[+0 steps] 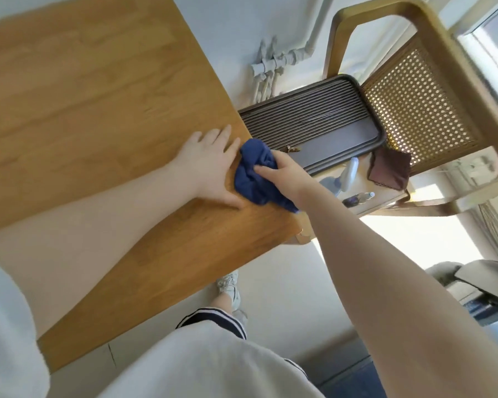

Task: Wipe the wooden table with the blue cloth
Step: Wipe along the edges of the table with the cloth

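The blue cloth is sitting bunched up on the wooden table, near its right edge. My right hand is gripping the cloth from the right, with my fingers curled into it. My left hand is lying flat on the table just beside the cloth, fingers straight and spread. Past the table edge, a dark ridged tray is lying on a chair, near a brown cloth and a spray bottle.
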`<state>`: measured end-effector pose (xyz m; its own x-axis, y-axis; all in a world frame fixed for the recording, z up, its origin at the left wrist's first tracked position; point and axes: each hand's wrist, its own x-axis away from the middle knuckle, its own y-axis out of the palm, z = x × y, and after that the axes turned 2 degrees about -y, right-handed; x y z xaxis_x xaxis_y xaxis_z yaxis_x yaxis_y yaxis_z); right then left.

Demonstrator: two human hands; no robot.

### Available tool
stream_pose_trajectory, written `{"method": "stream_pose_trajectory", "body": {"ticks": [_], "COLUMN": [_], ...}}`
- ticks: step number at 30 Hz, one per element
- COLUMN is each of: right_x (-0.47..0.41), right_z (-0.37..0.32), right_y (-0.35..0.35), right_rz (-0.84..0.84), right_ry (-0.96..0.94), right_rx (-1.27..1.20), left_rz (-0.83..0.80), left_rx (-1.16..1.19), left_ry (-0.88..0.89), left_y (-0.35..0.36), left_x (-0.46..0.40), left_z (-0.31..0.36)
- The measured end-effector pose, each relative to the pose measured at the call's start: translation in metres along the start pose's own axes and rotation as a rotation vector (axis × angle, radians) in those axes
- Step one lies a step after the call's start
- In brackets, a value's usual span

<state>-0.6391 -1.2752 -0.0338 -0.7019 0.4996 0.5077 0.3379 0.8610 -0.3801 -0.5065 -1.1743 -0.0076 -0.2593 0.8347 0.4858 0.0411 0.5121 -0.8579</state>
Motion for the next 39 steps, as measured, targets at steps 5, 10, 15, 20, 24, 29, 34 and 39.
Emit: {"method": "stream_pose_trajectory", "body": {"ticks": [5,10,15,20,24,29,34,39], "right_x": [0.025,-0.010,-0.043,-0.017,-0.036,-0.078,-0.042,-0.078], "right_z": [0.041,0.003,-0.005,0.030,0.014,-0.023,0.022,-0.005], "right_y": [-0.028,-0.025,-0.012,-0.031,-0.033,-0.014,-0.022,-0.015], "right_rz": [-0.228,-0.187,-0.275,-0.475,-0.475,-0.298,-0.456,-0.397], "right_ry": [0.104,-0.020,-0.050,-0.040,-0.137,-0.228,-0.262,-0.261], "right_rx": [-0.054,-0.004,-0.227,-0.337,-0.212,-0.213,-0.232,-0.290], "left_rz": [-0.017,-0.025,-0.114,-0.155,-0.204,-0.201,-0.223,-0.156], "left_rx": [0.028,0.102,0.197,0.243,0.300,0.268,0.416,0.456], "left_ry": [-0.048,-0.048,-0.223,-0.313,-0.351,-0.439,-0.571,-0.552], "left_y": [-0.005,-0.006,0.001,-0.005,-0.014,-0.021,-0.007,-0.001], "left_x": [-0.008,-0.011,-0.011,-0.012,-0.008,-0.006,0.007,0.002], "left_z": [0.012,0.009,0.010,0.015,0.015,0.026,0.034,0.026]}}
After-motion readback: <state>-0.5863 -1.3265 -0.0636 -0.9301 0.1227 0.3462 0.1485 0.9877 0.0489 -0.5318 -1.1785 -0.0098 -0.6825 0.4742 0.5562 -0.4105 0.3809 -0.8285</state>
